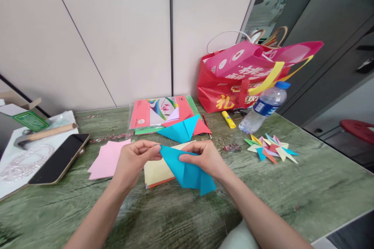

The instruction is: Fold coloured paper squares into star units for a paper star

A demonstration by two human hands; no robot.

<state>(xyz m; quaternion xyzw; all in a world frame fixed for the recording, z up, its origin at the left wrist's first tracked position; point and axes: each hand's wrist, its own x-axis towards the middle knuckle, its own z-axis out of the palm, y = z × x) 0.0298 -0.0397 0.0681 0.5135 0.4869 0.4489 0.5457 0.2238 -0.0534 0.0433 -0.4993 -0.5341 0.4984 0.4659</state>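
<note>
A folded blue paper [187,171] is held up between my two hands, above the table. My left hand [137,159] pinches its pointed left corner between thumb and fingers. Thumb on the near face, my right hand [206,157] grips the upper right part; its other fingers are partly hidden behind the sheet. Below and behind it lies a stack of cream paper [159,171] with an orange sheet under it, partly covered by my hands. Another folded blue paper [182,129] rests just beyond. Pink sheets [106,159] lie beside my left hand.
A paper pack [146,113] lies by the wall. Toward the right are a red bag [228,85], a yellow glue stick [228,120], a water bottle [264,107] and a colourful paper star [271,148]. A phone [60,159] and a hammer [46,134] are at left.
</note>
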